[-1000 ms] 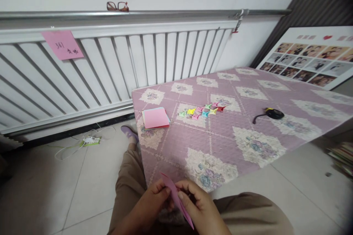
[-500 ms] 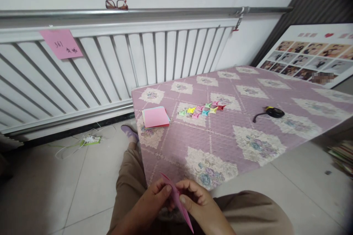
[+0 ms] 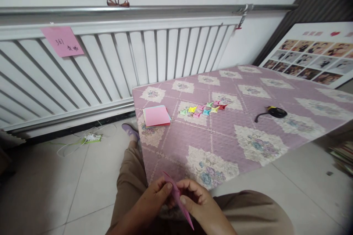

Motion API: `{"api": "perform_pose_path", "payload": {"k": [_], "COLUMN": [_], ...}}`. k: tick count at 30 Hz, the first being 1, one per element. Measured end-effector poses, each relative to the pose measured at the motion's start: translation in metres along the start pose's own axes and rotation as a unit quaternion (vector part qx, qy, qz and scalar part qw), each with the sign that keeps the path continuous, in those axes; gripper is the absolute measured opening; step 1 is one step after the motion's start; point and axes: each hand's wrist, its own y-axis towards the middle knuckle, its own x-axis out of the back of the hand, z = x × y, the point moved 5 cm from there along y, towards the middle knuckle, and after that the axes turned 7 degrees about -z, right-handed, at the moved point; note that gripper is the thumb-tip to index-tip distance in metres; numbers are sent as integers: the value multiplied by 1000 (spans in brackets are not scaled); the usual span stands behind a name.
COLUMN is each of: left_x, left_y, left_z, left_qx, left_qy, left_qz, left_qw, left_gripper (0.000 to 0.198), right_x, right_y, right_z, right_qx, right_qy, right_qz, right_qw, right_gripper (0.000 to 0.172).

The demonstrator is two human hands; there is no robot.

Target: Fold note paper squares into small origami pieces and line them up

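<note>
Between my two hands, over my lap at the table's near edge, is a folded piece of pink paper [image 3: 176,192], seen nearly edge-on and tilted. My left hand [image 3: 156,200] pinches its left side with the thumb on top. On the other side my right hand [image 3: 197,203] grips it, thumb and curled fingers pressed to the paper. The fingertips behind the sheet are partly hidden. Farther off on the table lies a stack of coloured square paper [image 3: 157,116], pink on top. To its right, several small folded paper pieces [image 3: 203,108] in different colours sit in two rows.
A floral cloth covers the table [image 3: 220,136]. On its right side lies a black object with a short cord or strap [image 3: 277,112]. Behind are a white radiator [image 3: 154,53] and a pipe holding eyeglasses [image 3: 118,2]. A power strip [image 3: 92,138] rests on the floor at left.
The view has shifted slightly. Both hands keep their hold on the pink paper, with hardly any visible movement.
</note>
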Motion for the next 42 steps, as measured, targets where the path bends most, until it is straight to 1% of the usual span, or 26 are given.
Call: {"api": "perform_pose_path", "payload": {"k": [5,9,14,18,21,24,30,36,38,42], "left_x": [1,1,1,-1,0,0,-3,-4,-4,-7], "left_y": [0,1,1,-1,-3,-2,-3,-3,-3,-3], "left_z": [1,3,-2,-9,-10,-9,-12,-16,-15,-14], "left_qx": [-1,-10,-13,-29,-28,-24,-25,-38,-41,-50], "left_qy": [-2,-7,25,64,83,83,58,77,95,105], "left_qz": [-6,3,6,26,23,22,37,39,47,77], "left_qw": [1000,1000,1000,997,996,996,997,996,994,990], "left_gripper": [37,40,42,41,40,40,43,43,42,42], "right_x": [2,3,5,5,4,4,6,8,8,4], "right_y": [1,3,5,4,3,4,5,4,5,7], "right_z": [-7,-8,-13,-14,-14,-15,-20,-17,-15,-13], "right_qx": [3,9,-8,-14,-21,-33,-61,-60,-54,-41], "right_qy": [16,40,37,43,52,63,60,35,41,63], "right_qz": [16,38,28,20,20,18,-7,-31,-29,3], "right_qw": [1000,998,999,999,998,997,996,997,997,997], "right_gripper": [26,25,24,24,25,27,27,30,31,28]}}
